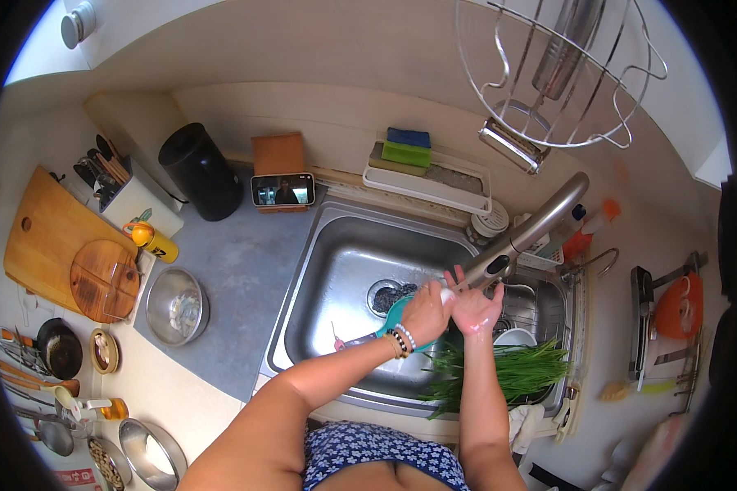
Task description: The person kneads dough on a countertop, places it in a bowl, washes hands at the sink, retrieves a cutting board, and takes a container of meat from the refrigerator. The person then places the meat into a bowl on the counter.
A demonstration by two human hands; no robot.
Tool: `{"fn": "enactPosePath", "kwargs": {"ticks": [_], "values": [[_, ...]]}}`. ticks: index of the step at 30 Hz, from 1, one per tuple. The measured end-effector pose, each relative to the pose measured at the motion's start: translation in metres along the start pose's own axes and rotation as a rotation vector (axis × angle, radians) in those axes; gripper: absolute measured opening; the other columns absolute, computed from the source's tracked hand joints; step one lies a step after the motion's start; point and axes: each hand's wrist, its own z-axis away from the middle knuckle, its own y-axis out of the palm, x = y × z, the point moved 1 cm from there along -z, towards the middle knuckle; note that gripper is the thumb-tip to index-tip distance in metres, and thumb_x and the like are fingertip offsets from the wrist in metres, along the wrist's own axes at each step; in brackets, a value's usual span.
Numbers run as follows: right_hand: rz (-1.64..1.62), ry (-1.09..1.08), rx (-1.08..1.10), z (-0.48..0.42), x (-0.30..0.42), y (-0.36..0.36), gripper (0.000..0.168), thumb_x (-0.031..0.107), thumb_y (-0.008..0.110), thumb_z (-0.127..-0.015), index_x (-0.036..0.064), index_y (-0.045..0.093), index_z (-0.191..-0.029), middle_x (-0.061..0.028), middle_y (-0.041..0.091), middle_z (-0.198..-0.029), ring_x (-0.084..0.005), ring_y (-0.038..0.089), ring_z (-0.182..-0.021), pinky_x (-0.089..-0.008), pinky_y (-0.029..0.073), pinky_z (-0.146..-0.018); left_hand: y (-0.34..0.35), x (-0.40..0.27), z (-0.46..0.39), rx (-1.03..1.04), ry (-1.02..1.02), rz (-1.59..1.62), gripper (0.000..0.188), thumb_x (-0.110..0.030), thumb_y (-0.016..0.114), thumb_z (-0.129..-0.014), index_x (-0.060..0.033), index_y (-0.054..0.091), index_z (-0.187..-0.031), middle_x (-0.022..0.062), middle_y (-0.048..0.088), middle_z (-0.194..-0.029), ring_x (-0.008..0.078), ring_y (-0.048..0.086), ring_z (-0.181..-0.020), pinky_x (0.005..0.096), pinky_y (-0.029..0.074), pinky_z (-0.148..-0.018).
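Note:
My left hand [427, 312] is over the stainless-steel sink [338, 258], its curled fingers around a small white thing [447, 296] too unclear to name. Beside it, my right hand [476, 305] turns its wet palm up with the fingers apart, holding nothing. Both hands are beneath the head of the pull-out faucet [491, 267]. A teal container [396, 314] in the sink is partly hidden by my left hand. Long green leaves, like garlic chives [513, 371], lie across the sink's right part, behind my right forearm. Near them shows a white bowl [516, 337].
Left of the sink, a metal bowl [177, 307] stands on the grey counter [239, 264]. A phone [282, 189] leans on a stand behind it, near a black canister [201, 172]. A wire rack [553, 80] hangs overhead; a sponge tray [427, 184] sits behind the sink.

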Motion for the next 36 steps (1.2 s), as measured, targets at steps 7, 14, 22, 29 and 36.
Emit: {"fn": "enactPosePath", "kwargs": {"ticks": [7,14,22,29,36], "values": [[-0.108,0.006,-0.019,-0.006,-0.014,0.002,0.073,0.061,0.035,-0.077,0.006,0.034,-0.124,-0.0213,0.035,-0.125,-0.0423,0.023,-0.120,-0.0509,0.026,-0.095,0.006,0.023,-0.021,-0.054,-0.080,0.009,0.033,-0.026,0.046,-0.083,0.0041,0.039,-0.094,0.0272,0.051,-0.087,0.0416,0.052,-0.079,0.0466,0.042,-0.069],[-0.071,0.105,0.033,0.009,-0.017,0.026,0.067,0.059,0.029,-0.080,0.005,0.045,-0.115,-0.0199,0.035,-0.129,-0.0375,0.024,-0.122,-0.0514,0.012,-0.102,-0.002,0.073,-0.043,-0.188,-0.362,0.162,0.035,-0.029,0.043,-0.085,0.0042,0.040,-0.096,0.0267,0.051,-0.085,0.0436,0.051,-0.080,0.0484,0.040,-0.073],[0.120,0.177,0.112,-0.002,-0.035,0.009,0.059,0.054,0.027,-0.085,0.009,0.041,-0.120,-0.0117,0.040,-0.127,-0.0295,0.033,-0.119,-0.0438,0.024,-0.100,-0.009,-0.003,-0.004,-0.130,0.235,-0.067,0.031,-0.027,0.047,-0.083,0.0029,0.043,-0.092,0.0258,0.052,-0.081,0.0413,0.052,-0.075,0.0473,0.040,-0.069],[0.558,0.202,0.025,0.000,-0.041,0.000,0.051,0.048,0.029,-0.088,0.010,0.039,-0.121,-0.0072,0.043,-0.124,-0.0224,0.040,-0.115,-0.0351,0.030,-0.096,0.002,0.028,-0.032,0.061,0.032,0.187,0.035,-0.030,0.038,-0.089,0.0034,0.044,-0.100,0.0225,0.052,-0.093,0.0356,0.053,-0.083,0.0400,0.043,-0.074],[1.657,-0.298,-0.244,-0.021,-0.019,-0.050,0.050,0.042,0.043,-0.085,0.001,0.043,-0.113,-0.0187,0.048,-0.114,-0.0308,0.045,-0.107,-0.0379,0.034,-0.089,0.011,0.029,-0.019,0.343,-0.468,1.231,0.036,-0.033,0.033,-0.092,-0.0027,0.050,-0.100,0.0045,0.055,-0.091,0.0139,0.052,-0.080,0.0271,0.042,-0.072]]}}
